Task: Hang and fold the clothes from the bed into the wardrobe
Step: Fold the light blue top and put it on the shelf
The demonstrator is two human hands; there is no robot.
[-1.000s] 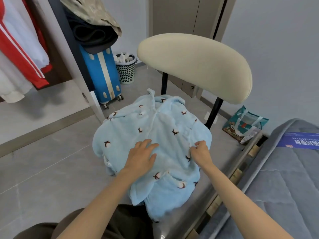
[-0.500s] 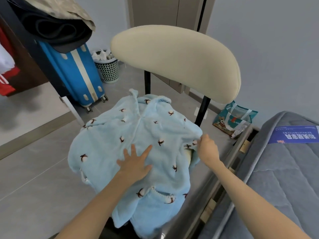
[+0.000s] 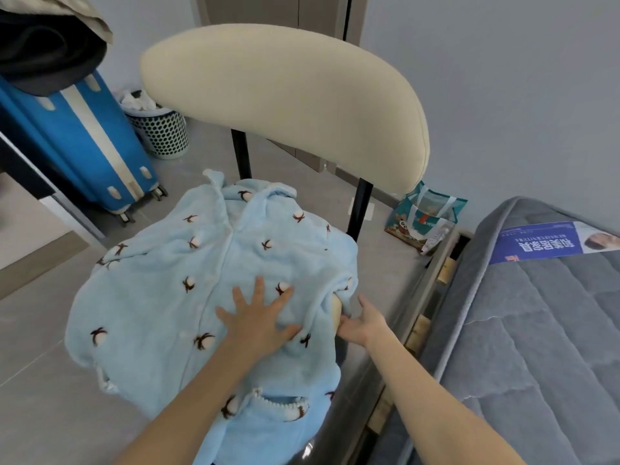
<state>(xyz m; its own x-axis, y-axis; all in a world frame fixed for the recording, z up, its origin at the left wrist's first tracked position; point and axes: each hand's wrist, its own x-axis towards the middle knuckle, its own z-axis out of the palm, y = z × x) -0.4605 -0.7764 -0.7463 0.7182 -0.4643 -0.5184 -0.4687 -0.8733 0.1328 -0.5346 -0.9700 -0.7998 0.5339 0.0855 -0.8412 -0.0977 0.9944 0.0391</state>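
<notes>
Your blue fleece top (image 3: 161,297) is off the bed (image 3: 536,330) and spread face up over the seat of the chair (image 3: 285,105). Its collar (image 3: 235,193) points to twelve o'clock, toward the chair back, and its pocket (image 3: 278,407) hangs off the seat edge at six. The seat seems to be serving as your folding surface, which would explain the cloth lying this flat and open.

Your left hand (image 3: 258,323) lies palm down just right of the button line, fingers (image 3: 259,286) splayed wide and holding nothing. It is most likely there as a weight, so the slippery fleece won't slide while the other side is worked.

Your right hand (image 3: 364,327) is at three o'clock of the top, its fingers reaching to the edge where the cloth wraps the seat corner. You cannot tell from here whether they pinch the cloth or only touch it. I judge this to be the start of folding that side inward.

The bed runs along your three o'clock, and a blue suitcase (image 3: 77,146) stands at ten.
</notes>
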